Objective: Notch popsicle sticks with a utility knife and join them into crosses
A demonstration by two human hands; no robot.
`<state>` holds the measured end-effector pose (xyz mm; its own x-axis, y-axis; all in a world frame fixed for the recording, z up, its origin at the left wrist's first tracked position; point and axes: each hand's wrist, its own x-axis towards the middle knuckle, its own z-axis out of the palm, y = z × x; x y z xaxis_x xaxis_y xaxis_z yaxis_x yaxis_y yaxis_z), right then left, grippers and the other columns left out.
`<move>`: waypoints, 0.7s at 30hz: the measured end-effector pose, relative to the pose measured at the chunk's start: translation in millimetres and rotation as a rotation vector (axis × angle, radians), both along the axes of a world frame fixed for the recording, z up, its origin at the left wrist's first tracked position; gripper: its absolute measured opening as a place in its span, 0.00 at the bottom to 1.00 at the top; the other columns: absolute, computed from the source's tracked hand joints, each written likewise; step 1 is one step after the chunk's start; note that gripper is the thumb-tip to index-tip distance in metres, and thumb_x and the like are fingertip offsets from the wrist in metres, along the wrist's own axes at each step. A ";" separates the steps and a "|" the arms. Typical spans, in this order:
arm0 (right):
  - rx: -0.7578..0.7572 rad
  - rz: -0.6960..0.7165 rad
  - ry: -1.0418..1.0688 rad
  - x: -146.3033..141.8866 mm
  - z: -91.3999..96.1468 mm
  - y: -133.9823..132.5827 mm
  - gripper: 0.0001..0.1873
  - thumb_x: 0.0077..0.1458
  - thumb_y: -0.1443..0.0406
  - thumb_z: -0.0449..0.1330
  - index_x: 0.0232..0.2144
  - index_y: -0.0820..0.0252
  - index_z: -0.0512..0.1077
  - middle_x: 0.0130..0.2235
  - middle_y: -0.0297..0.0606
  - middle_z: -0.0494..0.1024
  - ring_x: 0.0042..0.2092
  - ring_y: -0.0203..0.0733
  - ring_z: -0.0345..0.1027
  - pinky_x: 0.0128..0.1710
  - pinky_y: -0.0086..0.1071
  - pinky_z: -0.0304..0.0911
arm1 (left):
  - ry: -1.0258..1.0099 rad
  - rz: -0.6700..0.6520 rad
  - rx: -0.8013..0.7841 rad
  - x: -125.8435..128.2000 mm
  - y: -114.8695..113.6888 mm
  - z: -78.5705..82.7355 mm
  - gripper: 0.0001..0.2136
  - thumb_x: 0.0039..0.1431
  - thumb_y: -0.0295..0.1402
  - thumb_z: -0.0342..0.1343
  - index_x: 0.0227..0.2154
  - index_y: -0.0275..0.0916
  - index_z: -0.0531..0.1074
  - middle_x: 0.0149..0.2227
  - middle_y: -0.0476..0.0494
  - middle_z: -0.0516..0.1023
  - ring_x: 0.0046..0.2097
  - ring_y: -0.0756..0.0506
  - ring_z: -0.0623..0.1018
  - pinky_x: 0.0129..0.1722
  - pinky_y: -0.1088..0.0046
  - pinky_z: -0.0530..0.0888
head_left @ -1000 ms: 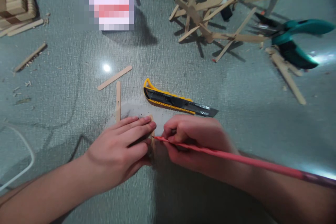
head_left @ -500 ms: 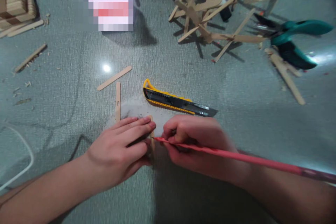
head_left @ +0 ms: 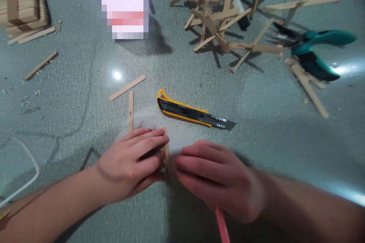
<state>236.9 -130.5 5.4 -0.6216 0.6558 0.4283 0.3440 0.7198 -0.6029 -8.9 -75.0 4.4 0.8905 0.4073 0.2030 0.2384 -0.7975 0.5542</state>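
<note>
Presses the left hand (head_left: pixel 134 163) flat on the tabletop (head_left: pixel 273 136), grip open with fingers stretched out, pinning a stick (head_left: pixel 165 148) that lies near centre, end pointing far, in the narrow gap between both hands. Rests the right hand (head_left: pixel 218 176) just right of that stick, blurred, grip loosely closed on a pencil (head_left: pixel 222 228) that pokes out toward the near edge. Has a knife (head_left: pixel 194 114) just beyond the hands, two loose sticks (head_left: pixel 127 87) left of it, pliers (head_left: pixel 313 51) far right.
</note>
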 end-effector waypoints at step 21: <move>0.162 -0.001 -0.288 1.3 -2.7 5.5 0.13 0.68 0.71 0.52 0.41 0.67 0.77 0.49 0.48 0.81 0.46 0.50 0.72 0.40 0.43 0.70 | -0.011 0.105 0.101 1.7 -2.4 1.8 0.08 0.64 0.33 0.60 0.42 0.34 0.76 0.52 0.38 0.79 0.59 0.41 0.76 0.62 0.61 0.70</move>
